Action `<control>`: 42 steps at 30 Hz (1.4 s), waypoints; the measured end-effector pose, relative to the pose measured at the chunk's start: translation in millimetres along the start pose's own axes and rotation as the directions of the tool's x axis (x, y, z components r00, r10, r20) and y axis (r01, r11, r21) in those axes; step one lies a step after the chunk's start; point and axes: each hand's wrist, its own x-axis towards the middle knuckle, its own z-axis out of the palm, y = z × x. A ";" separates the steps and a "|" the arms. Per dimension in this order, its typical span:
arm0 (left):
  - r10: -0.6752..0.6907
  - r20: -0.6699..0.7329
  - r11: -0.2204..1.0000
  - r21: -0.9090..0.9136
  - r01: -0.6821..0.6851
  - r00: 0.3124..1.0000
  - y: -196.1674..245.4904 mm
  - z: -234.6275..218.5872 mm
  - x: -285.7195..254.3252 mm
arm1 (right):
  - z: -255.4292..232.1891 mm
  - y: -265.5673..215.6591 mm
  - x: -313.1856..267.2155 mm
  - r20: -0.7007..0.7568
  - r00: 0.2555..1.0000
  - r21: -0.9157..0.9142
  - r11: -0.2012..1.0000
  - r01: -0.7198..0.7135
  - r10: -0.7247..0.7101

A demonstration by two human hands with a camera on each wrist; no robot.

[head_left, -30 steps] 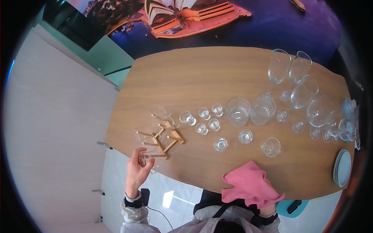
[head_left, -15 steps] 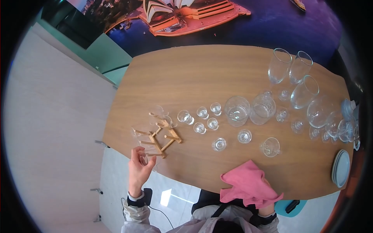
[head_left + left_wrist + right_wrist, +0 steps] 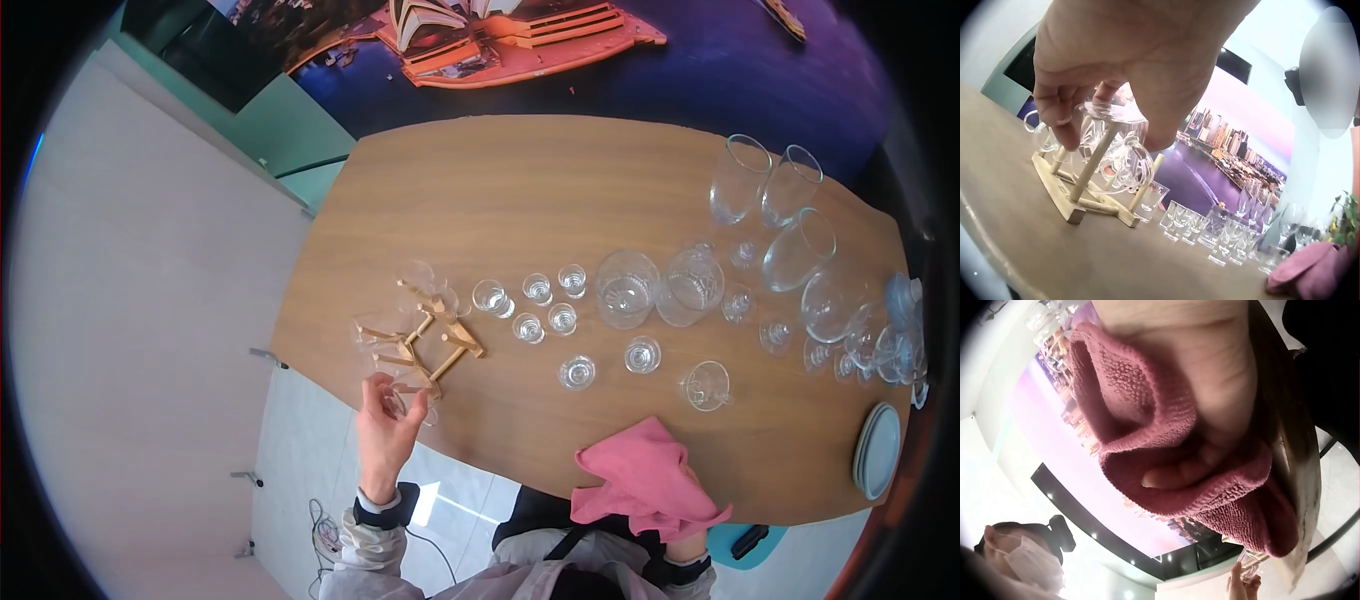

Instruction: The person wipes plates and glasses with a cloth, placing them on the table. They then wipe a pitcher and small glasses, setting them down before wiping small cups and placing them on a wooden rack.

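My left hand [image 3: 388, 438] grips an upturned clear glass mug [image 3: 1113, 112] by its base, thumb on one side and fingers on the other. The mug's handle [image 3: 1142, 165] hangs down beside a peg at the near end of a wooden peg rack [image 3: 1063, 197]. More clear glass cups [image 3: 415, 275] hang on the rack's other pegs. In my right hand [image 3: 1222, 387] is a pink cloth [image 3: 640, 465], bunched over the fingers near the table's front edge. The cloth hides most of that hand in the head view.
Several small glasses [image 3: 563, 319] stand right of the rack, beside two larger glass vessels [image 3: 627, 290]. A glass cup [image 3: 707, 386] stands nearer me. Tall glasses [image 3: 740, 180] and stemmed ones crowd the right side of the table [image 3: 500, 190]. Stacked plates [image 3: 878, 450] lie at the right edge.
The head view has shifted slightly. My left hand has moved a little to the right with the mug, staying at the rack's near end. The right hand and cloth have barely moved.
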 end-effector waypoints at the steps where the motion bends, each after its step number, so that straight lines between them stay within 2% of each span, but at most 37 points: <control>1: -0.001 -0.005 1.000 -0.003 0.001 1.000 -1.7 1.6 -1.3 | 0.8 1.7 -0.3 -0.011 1.000 0.006 1.000 0.017 -0.017; 5: 0.044 -0.053 0.996 -0.074 -0.048 0.998 -7.6 13.1 -4.1 | 4.9 21.0 -6.3 -0.079 0.991 -0.030 0.994 0.109 -0.111; 9: 0.051 -0.126 0.985 -0.158 -0.071 0.991 -10.9 27.1 -6.4 | 7.7 34.5 -22.9 -0.108 0.986 -0.068 0.991 0.119 -0.126; 10: 0.052 -0.129 0.984 -0.162 -0.073 0.990 -10.4 33.7 -7.1 | 10.4 44.3 -31.1 -0.108 0.978 -0.352 0.927 0.129 -0.177; 11: 0.024 -0.163 0.945 -0.317 -0.076 0.986 -9.4 42.2 -8.1 | 12.7 51.6 -35.2 -0.094 0.970 -0.608 0.785 0.122 -0.224; 12: -0.010 -0.192 0.879 -0.469 -0.083 0.981 -11.7 49.1 -9.9 | 11.6 60.1 -38.7 -0.097 0.968 -0.617 0.777 0.124 -0.231; 19: -0.059 -0.181 0.760 -0.646 -0.073 0.982 -27.5 76.3 -11.1 | 21.8 78.3 -29.2 -0.085 0.983 -0.531 0.842 0.093 -0.163; 21: -0.040 -0.255 0.776 -0.618 -0.131 0.966 -26.0 79.5 -8.7 | 19.0 99.7 -41.2 -0.086 0.986 -0.511 0.856 0.077 -0.140; 25: -0.050 -0.235 0.755 -0.645 -0.117 0.971 -31.4 81.8 -8.9 | 20.0 122.5 -46.7 -0.076 0.991 -0.479 0.876 0.063 -0.113; 26: -0.096 -0.187 0.761 -0.647 -0.049 0.978 -32.1 79.6 -10.6 | 18.7 126.0 -42.5 -0.072 0.992 -0.473 0.879 0.061 -0.107; 27: -0.106 -0.181 0.748 -0.663 -0.041 0.978 -30.2 78.5 -11.7 | 18.1 132.2 -43.8 -0.069 0.993 -0.466 0.883 0.057 -0.101; 29: -0.052 -0.208 0.746 -0.658 -0.101 0.977 -24.8 78.0 -10.0 | 12.2 144.0 -54.3 -0.061 0.994 -0.451 0.891 0.054 -0.091; 33: -0.078 -0.233 0.767 -0.635 -0.090 0.969 -23.3 79.4 -12.6 | 17.7 157.2 -39.9 -0.035 0.997 -0.397 0.916 0.051 -0.071; 37: -0.036 -0.252 0.780 -0.612 -0.130 0.967 -22.7 78.1 -14.1 | 9.6 153.2 -4.1 -0.020 0.997 -0.319 0.946 0.065 -0.076; 38: -0.021 -0.237 0.790 -0.599 -0.129 0.971 -19.6 74.5 -17.2 | 12.6 161.0 -12.2 -0.020 0.996 -0.297 0.952 0.074 -0.084; 42: 0.028 -0.286 0.695 -0.683 -0.224 0.958 -28.5 79.6 -30.9 | 16.2 171.3 -5.4 -0.020 0.992 -0.202 0.972 0.119 -0.126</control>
